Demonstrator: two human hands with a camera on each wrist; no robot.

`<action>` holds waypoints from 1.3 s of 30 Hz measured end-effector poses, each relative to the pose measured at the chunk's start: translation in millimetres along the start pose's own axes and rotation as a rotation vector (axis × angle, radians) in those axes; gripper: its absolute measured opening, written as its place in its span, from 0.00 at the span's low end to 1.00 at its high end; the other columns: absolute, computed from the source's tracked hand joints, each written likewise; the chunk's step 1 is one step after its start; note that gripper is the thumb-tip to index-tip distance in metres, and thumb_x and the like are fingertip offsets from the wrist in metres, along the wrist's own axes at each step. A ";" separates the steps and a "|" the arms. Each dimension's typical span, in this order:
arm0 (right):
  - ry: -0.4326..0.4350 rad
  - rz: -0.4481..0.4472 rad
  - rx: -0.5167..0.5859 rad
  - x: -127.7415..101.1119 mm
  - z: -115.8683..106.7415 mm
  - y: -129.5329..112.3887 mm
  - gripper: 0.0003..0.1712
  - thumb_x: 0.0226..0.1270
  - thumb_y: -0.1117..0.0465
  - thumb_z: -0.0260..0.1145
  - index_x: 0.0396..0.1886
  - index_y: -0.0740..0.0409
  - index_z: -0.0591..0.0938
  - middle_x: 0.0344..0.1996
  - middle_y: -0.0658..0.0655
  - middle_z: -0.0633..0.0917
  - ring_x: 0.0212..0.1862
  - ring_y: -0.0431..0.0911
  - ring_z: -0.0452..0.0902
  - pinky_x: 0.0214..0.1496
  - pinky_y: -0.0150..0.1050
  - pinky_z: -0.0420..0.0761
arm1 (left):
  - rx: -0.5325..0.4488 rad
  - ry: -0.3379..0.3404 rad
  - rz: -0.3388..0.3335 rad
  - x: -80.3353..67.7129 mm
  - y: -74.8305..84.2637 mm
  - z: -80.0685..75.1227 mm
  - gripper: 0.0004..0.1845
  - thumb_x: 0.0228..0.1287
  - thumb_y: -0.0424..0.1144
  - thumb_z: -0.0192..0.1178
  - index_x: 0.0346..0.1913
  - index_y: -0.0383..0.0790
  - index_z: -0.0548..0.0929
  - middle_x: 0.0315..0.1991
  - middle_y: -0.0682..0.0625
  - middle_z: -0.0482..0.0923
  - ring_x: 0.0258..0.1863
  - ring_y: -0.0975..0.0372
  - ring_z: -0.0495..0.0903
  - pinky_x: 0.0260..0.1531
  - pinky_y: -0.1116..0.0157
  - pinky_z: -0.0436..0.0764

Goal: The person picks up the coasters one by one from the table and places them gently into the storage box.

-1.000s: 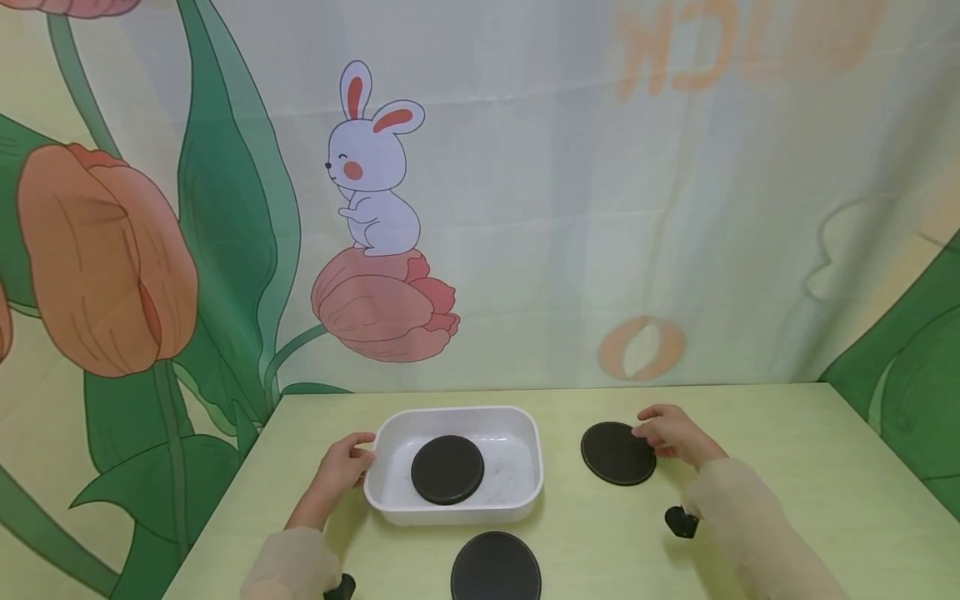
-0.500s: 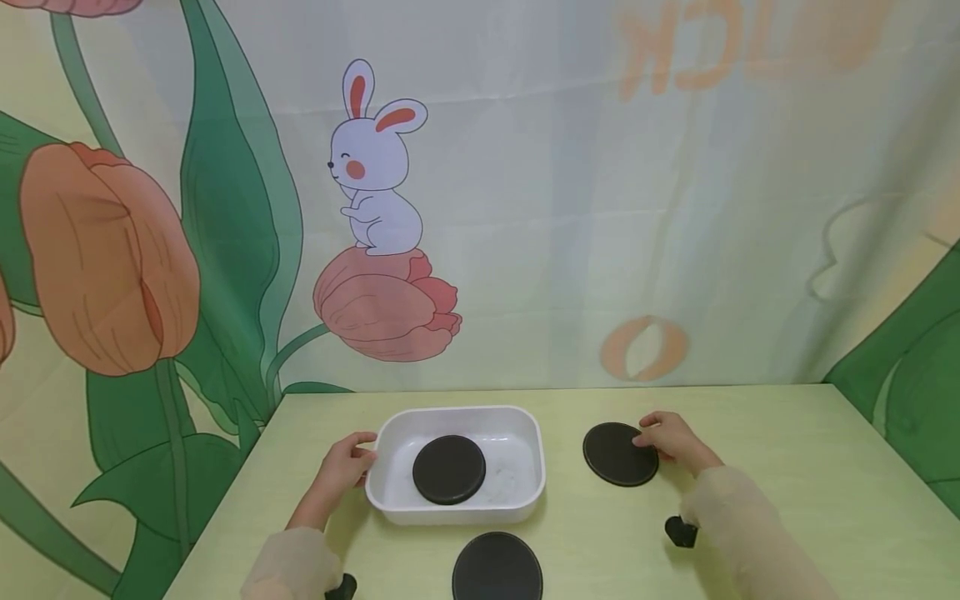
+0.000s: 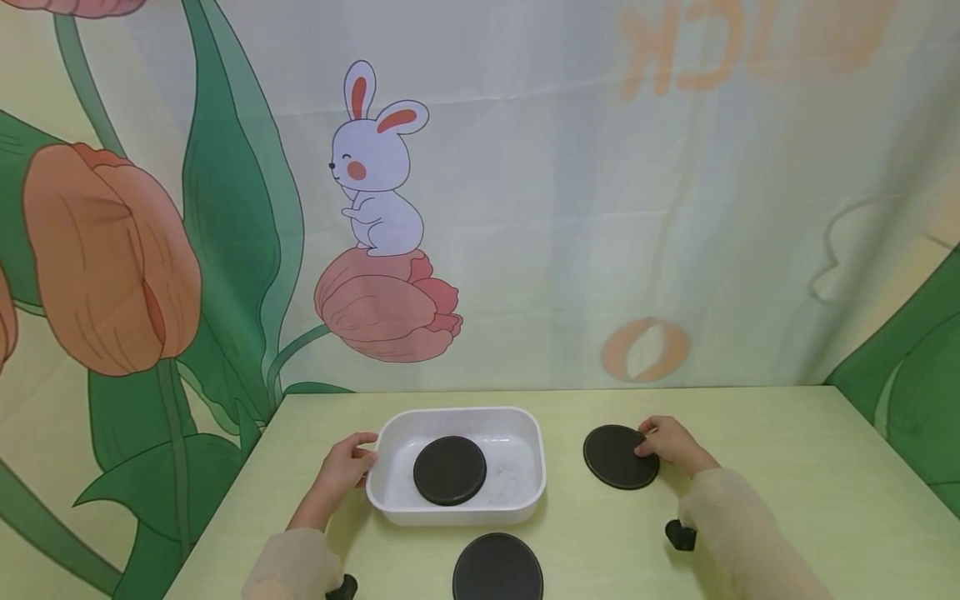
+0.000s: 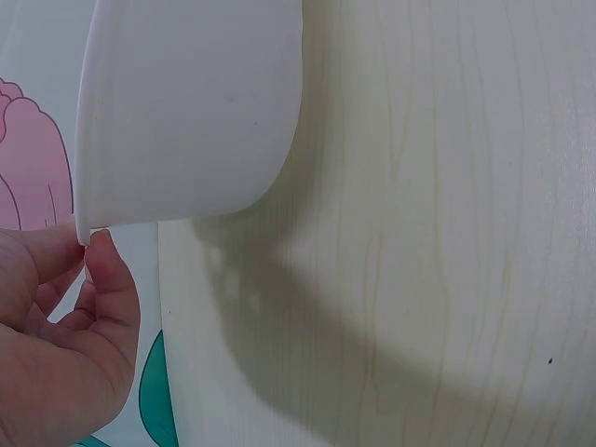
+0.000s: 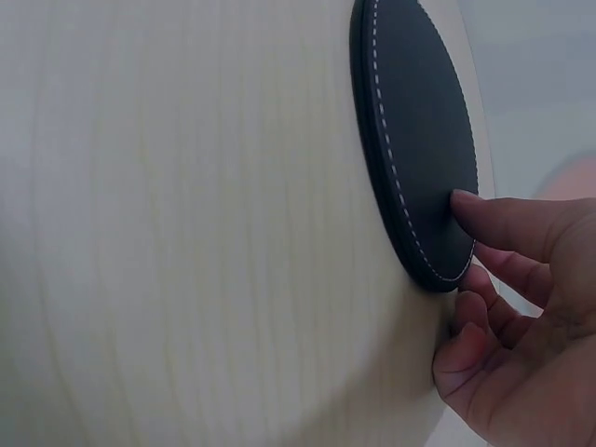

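A white rectangular tray (image 3: 457,414) stands on the pale green table with a black round disc (image 3: 450,470) lying in it. My left hand (image 3: 347,461) grips the tray's left rim; in the left wrist view the thumb and fingers (image 4: 102,270) pinch the edge of the tray (image 4: 186,112). To the right of the tray a second black disc (image 3: 617,457) lies flat on the table. My right hand (image 3: 666,444) holds its right edge. In the right wrist view one finger lies on top of this stitched disc (image 5: 414,140) and the others curl at its edge.
A third black disc (image 3: 497,568) lies at the table's near edge, in front of the tray. A printed curtain with a rabbit and tulips hangs right behind the table (image 3: 795,467). Small black wrist mounts (image 3: 681,535) show under both sleeves.
My right hand's fingers have slid from the disc's far edge round to its right edge. The left hand and the tray have stayed put.
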State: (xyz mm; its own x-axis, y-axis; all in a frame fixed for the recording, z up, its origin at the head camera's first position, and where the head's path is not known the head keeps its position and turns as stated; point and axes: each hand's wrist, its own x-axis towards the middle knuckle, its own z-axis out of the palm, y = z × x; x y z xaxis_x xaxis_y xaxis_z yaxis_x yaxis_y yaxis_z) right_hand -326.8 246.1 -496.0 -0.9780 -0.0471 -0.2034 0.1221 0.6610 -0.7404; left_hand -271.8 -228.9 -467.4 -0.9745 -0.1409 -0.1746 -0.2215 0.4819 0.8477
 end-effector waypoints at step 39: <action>-0.051 -0.005 0.039 -10.2 -6.6 -3.5 0.15 0.49 0.73 0.59 0.37 0.73 0.68 0.25 0.55 0.68 0.20 0.42 0.61 0.21 0.33 0.65 | -0.019 0.004 -0.004 1.6 -1.3 -0.1 0.18 0.62 0.30 0.49 0.56 0.35 0.68 0.39 0.39 0.73 0.32 0.57 0.75 0.26 0.68 0.77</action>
State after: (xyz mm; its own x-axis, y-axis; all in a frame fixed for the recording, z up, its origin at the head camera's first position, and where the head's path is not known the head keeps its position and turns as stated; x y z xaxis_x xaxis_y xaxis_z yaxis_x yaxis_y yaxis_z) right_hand -318.3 249.2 -487.1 -0.9689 -0.0893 -0.2308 0.1243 0.6311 -0.7657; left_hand -273.1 -229.8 -468.7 -0.9736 -0.1461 -0.1756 -0.2242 0.4647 0.8566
